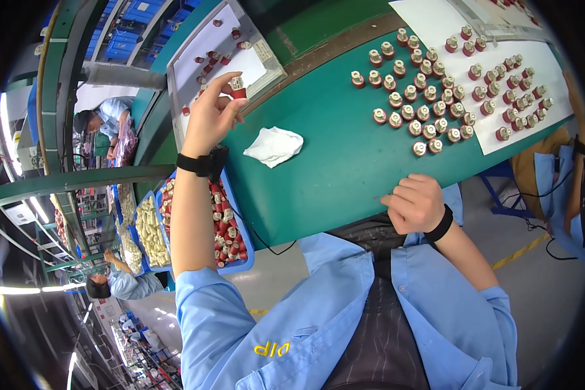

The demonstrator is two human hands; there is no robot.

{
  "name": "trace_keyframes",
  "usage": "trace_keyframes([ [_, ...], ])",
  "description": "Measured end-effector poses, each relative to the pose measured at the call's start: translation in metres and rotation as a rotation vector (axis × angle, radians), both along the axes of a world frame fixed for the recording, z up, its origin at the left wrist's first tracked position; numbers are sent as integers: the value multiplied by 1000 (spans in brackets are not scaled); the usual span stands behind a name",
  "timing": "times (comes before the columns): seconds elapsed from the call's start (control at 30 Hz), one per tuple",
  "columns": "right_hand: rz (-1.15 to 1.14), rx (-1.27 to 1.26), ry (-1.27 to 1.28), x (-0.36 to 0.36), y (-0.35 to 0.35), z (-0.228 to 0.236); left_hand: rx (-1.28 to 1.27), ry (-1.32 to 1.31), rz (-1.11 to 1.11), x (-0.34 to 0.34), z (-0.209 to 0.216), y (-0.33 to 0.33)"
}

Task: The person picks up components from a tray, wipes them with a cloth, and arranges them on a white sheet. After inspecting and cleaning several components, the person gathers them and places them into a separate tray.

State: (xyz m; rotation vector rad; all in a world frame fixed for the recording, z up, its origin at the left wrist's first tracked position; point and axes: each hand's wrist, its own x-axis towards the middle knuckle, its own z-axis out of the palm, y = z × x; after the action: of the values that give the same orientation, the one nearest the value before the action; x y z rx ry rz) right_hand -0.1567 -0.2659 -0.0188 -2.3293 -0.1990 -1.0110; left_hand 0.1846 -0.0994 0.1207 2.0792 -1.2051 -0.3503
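Observation:
My left hand [209,120] is raised over the left side of the green table [331,182]. Its thumb and fingers pinch a small red part with a silvery metal top [238,90], held upright. Under it lies the crumpled white cloth [274,145], apart from the hand. My right hand [415,203] rests at the near table edge, fingers curled into a loose fist, with nothing seen in it. Many similar red parts [422,113] stand upright in a loose group on the far right of the table, some on a white sheet [435,26].
At the upper left, a shallow framed tray [266,57] holds several red parts. Beside my left forearm sits a blue bin [246,264] full of red parts, next to bins of cream-coloured pieces [148,227]. A co-worker's sleeve [556,185] shows at the right edge.

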Motion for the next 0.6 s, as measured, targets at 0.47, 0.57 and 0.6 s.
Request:
trace_keyframes([
  [0.47, -15, -17, -19, -1, 1, -1, 241, -639, 447, 77, -4, 1],
  [0.57, -21, -54, 45, -5, 1, -3, 200, -498, 682, 77, -1, -7],
  [0.6, -35, -53, 56, -6, 2, -4, 173, -544, 612, 63, -7, -15],
])
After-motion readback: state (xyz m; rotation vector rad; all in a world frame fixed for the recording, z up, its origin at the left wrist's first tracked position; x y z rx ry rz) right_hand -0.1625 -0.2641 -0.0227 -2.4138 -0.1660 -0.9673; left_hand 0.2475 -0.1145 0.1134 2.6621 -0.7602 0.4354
